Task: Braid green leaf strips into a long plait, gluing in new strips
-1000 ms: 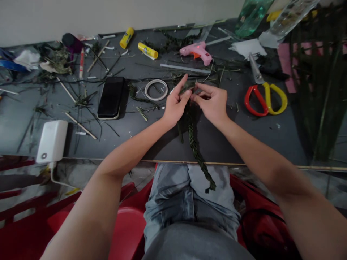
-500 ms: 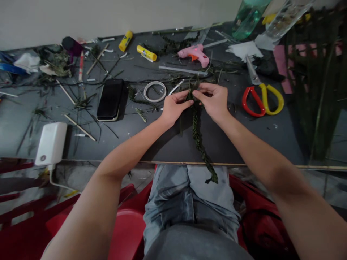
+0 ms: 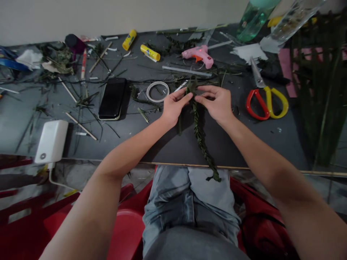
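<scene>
Braided green strand [image 3: 200, 136] hangs from the person's left hand [image 3: 173, 107] over the front edge of the desk [image 3: 130, 144], its top pinched between nearly closed fingers; the right hand [image 3: 218, 104] (fingers slightly parted) is just beside it.

head-worn view, facing forward and down

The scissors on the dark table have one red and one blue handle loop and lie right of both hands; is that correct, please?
Not quite: the head view shows the scissors with one red and one yellow loop; the rest is right.
</scene>
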The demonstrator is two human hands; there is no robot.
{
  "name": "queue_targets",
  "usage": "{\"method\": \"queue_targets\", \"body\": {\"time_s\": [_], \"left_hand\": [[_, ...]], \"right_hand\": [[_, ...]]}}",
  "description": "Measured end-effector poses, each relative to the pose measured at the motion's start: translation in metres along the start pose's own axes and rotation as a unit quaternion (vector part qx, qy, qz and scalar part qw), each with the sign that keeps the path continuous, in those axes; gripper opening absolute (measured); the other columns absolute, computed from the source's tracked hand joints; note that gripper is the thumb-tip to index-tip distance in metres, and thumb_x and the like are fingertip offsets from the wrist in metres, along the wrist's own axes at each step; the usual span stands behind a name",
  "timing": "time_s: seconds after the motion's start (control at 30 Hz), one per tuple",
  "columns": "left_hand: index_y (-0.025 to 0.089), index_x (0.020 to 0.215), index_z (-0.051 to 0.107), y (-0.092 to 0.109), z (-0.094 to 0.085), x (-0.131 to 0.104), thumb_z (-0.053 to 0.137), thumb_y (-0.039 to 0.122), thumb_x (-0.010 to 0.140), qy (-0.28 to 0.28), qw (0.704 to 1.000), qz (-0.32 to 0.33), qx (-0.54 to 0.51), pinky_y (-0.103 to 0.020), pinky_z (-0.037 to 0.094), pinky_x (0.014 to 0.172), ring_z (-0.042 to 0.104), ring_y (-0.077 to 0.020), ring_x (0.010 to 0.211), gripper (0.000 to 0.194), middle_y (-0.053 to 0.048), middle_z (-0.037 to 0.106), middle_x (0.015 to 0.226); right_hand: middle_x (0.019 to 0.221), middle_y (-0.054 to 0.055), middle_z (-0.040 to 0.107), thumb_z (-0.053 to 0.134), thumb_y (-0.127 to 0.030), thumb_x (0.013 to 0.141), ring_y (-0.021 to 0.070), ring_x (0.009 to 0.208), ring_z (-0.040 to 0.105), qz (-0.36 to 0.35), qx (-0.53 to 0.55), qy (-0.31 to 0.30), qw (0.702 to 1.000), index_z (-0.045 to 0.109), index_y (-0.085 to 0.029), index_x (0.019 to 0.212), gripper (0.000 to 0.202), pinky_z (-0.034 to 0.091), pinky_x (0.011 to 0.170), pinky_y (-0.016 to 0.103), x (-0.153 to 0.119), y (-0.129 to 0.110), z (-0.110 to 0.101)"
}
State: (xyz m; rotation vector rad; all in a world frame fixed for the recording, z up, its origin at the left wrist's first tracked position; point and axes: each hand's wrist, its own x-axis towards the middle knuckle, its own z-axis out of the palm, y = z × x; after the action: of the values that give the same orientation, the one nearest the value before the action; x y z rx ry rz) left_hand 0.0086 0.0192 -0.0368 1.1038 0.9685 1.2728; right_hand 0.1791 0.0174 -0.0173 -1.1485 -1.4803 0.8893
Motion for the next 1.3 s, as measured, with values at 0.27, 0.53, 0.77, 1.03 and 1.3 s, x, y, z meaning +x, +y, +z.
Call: {"method": "queue_targets", "body": {"time_s": [0.27,0.53,0.77,1.03,1.3], "left_hand": [[0.023,0.101,0.079,0.008,0.001,0.001,0.086,0.035,0.077,0.030,0.999,0.033,-0.018,-0.041,0.062,0.100,0.072,-0.0229,0.113,0.028,-0.001,0.079,0.109],[0.025,0.102,0.080,0.006,0.002,0.000,0.090,0.036,0.072,-0.005,0.998,0.047,-0.036,-0.042,0.057,0.109,0.069,-0.0254,0.123,0.033,-0.002,0.080,0.112],[0.025,0.110,0.078,-0.003,-0.001,0.004,0.085,0.042,0.078,-0.035,0.996,0.088,0.001,-0.045,0.053,0.113,0.066,-0.0269,0.129,0.038,-0.004,0.078,0.118],[0.026,0.117,0.076,-0.007,-0.011,0.012,0.079,0.053,0.081,-0.045,0.990,0.128,0.044,-0.046,0.053,0.113,0.068,-0.0272,0.126,0.045,-0.004,0.077,0.122],[0.026,0.127,0.072,-0.007,-0.005,0.005,0.072,0.043,0.090,-0.113,0.972,0.162,0.130,-0.048,0.041,0.124,0.061,-0.0273,0.137,0.041,-0.004,0.072,0.134]], "right_hand": [[0.089,0.008,0.078,0.074,-0.031,0.084,0.0256,0.082,0.072,-0.112,-0.180,-0.044,0.976,0.081,-0.020,0.103,0.022,0.059,0.083,0.046,-0.008,-0.017,-0.008],[0.106,0.009,0.078,0.060,-0.037,0.095,0.0295,0.103,0.071,-0.210,-0.266,-0.026,0.940,0.077,-0.022,0.100,0.023,0.054,0.101,0.051,-0.007,-0.010,-0.003],[0.093,0.006,0.077,0.067,-0.031,0.088,0.0207,0.080,0.071,-0.137,-0.132,-0.030,0.981,0.076,-0.019,0.106,0.023,0.059,0.077,0.036,-0.004,-0.006,-0.001],[0.082,0.005,0.075,0.080,-0.042,0.082,0.0194,0.077,0.071,-0.035,-0.054,-0.069,0.996,0.077,-0.019,0.089,0.025,0.060,0.076,0.036,0.011,0.005,-0.011],[0.102,0.009,0.078,0.069,-0.071,0.083,0.0288,0.094,0.075,-0.056,-0.032,0.054,0.996,0.078,-0.023,0.110,0.056,0.064,0.080,0.045,-0.002,0.004,0.007]]}}
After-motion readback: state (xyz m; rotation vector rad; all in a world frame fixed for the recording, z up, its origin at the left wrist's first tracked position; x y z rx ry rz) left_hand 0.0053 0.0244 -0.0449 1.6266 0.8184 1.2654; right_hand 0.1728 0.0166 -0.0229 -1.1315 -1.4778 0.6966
